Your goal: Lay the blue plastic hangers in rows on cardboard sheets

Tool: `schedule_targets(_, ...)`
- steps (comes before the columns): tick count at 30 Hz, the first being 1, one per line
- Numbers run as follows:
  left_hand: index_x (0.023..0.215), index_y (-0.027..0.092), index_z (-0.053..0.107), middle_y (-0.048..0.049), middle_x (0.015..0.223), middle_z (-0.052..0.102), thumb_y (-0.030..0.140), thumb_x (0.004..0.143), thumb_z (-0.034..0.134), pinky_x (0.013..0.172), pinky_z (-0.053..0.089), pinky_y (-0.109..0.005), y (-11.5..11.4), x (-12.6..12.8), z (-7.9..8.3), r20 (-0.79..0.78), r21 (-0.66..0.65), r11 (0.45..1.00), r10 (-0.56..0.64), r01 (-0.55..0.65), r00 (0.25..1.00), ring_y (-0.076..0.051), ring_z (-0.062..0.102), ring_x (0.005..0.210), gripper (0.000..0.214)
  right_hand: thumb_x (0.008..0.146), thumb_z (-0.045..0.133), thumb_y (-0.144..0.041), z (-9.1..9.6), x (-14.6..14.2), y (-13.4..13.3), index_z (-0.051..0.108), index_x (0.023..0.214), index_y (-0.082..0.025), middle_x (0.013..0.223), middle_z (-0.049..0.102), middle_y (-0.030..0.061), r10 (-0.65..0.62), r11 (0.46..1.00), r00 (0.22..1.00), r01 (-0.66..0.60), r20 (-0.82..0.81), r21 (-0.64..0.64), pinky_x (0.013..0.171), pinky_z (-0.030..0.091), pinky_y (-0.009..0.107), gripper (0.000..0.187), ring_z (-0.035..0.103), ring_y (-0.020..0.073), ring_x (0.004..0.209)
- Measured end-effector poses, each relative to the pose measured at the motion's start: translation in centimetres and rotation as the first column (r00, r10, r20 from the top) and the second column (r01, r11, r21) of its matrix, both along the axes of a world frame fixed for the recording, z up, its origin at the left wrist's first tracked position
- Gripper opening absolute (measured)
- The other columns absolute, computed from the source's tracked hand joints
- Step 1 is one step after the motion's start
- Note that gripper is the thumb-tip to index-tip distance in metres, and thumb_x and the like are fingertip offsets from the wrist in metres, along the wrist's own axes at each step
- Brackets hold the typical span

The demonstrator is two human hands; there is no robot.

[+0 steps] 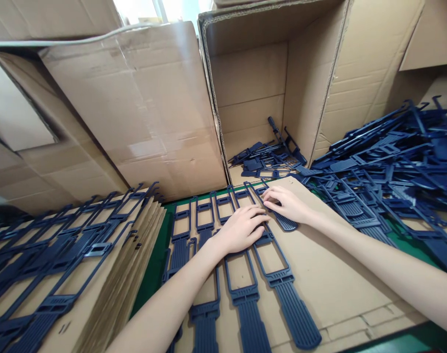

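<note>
Dark blue plastic frames, each with a hook at one end and a ribbed paddle at the other, lie in rows on a flat cardboard sheet (330, 274). My left hand (243, 226) rests palm down over the near row, its fingers stretched across the upper part of a plastic frame (297, 314). Just right of it, my right hand (287, 202) has thumb and fingers closed on a frame at the right end of the far row, whose ribbed paddle (285, 223) shows below the hand. The exact grip under the fingertips is hidden.
At left stands a stack of cardboard sheets (131, 264) with more frames on top. A tangled pile of frames (388, 171) lies at right. Behind, an open cardboard box (249, 73) holds several loose frames. Green table surface (153, 260) shows between the sheets.
</note>
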State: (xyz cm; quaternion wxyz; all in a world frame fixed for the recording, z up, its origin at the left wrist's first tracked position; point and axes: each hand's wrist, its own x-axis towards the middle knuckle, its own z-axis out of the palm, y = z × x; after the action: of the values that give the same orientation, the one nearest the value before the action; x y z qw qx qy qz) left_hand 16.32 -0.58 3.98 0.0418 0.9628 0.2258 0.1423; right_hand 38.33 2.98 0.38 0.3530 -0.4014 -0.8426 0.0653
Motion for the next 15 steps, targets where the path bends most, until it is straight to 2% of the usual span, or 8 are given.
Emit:
schedule_targets(3, 0.119, 0.021, 0.059, -0.0085, 0.129, 0.055, 0.025, 0.095, 0.042, 0.108, 0.035, -0.043, 0.00, -0.05, 0.00, -0.006, 0.005, 1.000, -0.001, 0.001, 1.000, -0.023, 0.043, 0.128, 0.030, 0.093, 0.045, -0.031, 0.13, -0.09, 0.10, 0.063, 0.081, -0.020, 0.096, 0.064, 0.0081, -0.001, 1.000, 0.999, 0.001, -0.032, -0.026, 0.087, 0.048, 0.038, 0.024, 0.059, 0.0215, 0.094)
schedule_targets(6, 0.119, 0.020, 0.059, -0.0085, 0.129, 0.055, 0.026, 0.095, 0.041, 0.108, 0.035, -0.042, -0.05, -0.09, 0.04, -0.019, 0.021, 1.000, 0.007, -0.007, 1.000, -0.023, 0.043, 0.127, 0.031, 0.094, 0.043, -0.032, 0.25, -0.14, 0.13, 0.065, 0.087, -0.021, 0.103, 0.065, 0.0082, -0.010, 0.999, 0.998, 0.007, -0.062, -0.039, 0.092, 0.047, 0.039, 0.026, 0.059, 0.0215, 0.100)
schedule_targets(10, 0.119, 0.020, 0.060, -0.0084, 0.128, 0.055, 0.026, 0.095, 0.041, 0.109, 0.034, -0.041, -0.10, -0.08, 0.05, -0.029, 0.040, 0.999, 0.011, -0.009, 1.000, -0.023, 0.043, 0.127, 0.031, 0.094, 0.043, -0.036, 0.09, -0.20, -0.01, 0.067, 0.097, -0.020, 0.121, 0.060, 0.0104, -0.020, 1.000, 1.000, 0.020, -0.019, 0.001, 0.103, 0.039, 0.043, 0.029, 0.052, 0.0242, 0.117)
schedule_targets(15, 0.117, 0.020, 0.060, -0.0089, 0.129, 0.055, 0.025, 0.094, 0.043, 0.108, 0.035, -0.043, -0.09, -0.06, -0.06, -0.013, 0.031, 1.000, 0.006, -0.005, 1.000, -0.024, 0.044, 0.127, 0.030, 0.095, 0.040, -0.042, -0.52, -0.15, 0.15, 0.068, 0.102, -0.021, 0.127, 0.058, 0.0102, -0.015, 0.998, 1.000, 0.015, 0.000, -0.061, 0.105, 0.039, 0.043, 0.036, 0.050, 0.0241, 0.122)
